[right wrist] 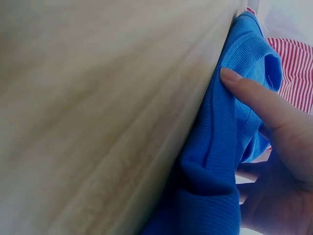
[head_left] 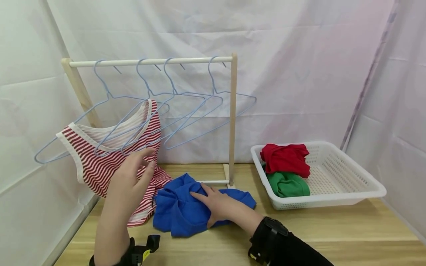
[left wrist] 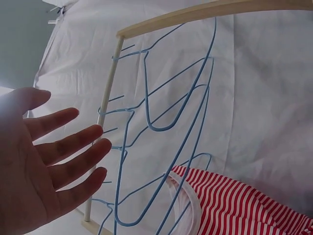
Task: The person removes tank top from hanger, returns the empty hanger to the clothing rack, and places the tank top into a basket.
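My left hand (head_left: 128,181) is raised in front of the striped garment, its fingers relaxed and holding nothing. In the left wrist view its palm and spread fingers show beside light blue wire hangers (left wrist: 161,129). A red-and-white striped sleeveless top (head_left: 100,166) with white trim hangs on the leftmost hanger, its lower part lying on the table. My right hand (head_left: 217,207) rests on a crumpled blue garment (head_left: 181,210) with its fingers spread. From the right wrist, the thumb (right wrist: 254,95) lies extended along the ribbed blue cloth.
A rack with a white rail (head_left: 129,63) and wooden posts (head_left: 232,122) stands at the back left, carrying several hangers. At the right, a white plastic basket (head_left: 332,201) contains a red garment (head_left: 286,159) and a green one (head_left: 287,186). White curtains (head_left: 316,81) surround the wooden table (head_left: 299,229).
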`<state>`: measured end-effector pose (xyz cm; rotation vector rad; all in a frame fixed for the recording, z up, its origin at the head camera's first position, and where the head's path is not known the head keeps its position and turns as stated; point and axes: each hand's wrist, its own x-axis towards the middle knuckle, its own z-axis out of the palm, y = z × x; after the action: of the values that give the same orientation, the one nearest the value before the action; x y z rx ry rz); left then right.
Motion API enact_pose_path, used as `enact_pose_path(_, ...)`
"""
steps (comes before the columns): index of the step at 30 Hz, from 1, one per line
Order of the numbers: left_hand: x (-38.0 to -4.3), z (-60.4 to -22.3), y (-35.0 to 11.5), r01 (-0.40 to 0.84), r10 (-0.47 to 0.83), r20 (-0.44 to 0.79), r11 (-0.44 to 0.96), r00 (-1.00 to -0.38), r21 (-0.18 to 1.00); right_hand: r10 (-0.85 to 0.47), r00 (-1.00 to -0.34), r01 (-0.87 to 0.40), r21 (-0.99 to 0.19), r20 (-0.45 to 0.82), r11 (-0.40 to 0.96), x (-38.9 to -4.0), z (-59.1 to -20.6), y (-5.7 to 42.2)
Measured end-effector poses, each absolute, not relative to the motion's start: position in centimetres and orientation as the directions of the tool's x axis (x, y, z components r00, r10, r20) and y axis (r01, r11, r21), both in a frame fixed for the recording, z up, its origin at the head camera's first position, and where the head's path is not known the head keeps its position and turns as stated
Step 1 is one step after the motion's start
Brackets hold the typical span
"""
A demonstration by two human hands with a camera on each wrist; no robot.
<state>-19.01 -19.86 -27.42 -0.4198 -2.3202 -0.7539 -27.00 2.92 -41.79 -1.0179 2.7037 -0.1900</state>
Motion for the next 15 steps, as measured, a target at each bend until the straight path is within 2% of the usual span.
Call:
enact_pose_path(4, -19.1, -27.6, -19.9, 0.458, 0.11, 0.638, 0.789, -0.762, 0.41, -0.674, -0.705, -0.631, -0.239, -0.219, 0.738, -27.6, -41.9, 2.7)
enact_pose_path(11, -19.3, -27.7, -19.8, 0.445, 0.109, 0.625, 0.794, -0.773, 0.413, -0.693, -0.688, -0.667, -0.188, -0.216, 0.721, -28.4, -42.1, 2.8)
enact_pose_path(15, -19.4, -27.7, -19.9, 0.438, 0.109, 0.619, 0.8, -0.778, 0.41, -0.73, -0.653, -0.705, -0.19, -0.203, 0.683, -28.4, -42.1, 2.7)
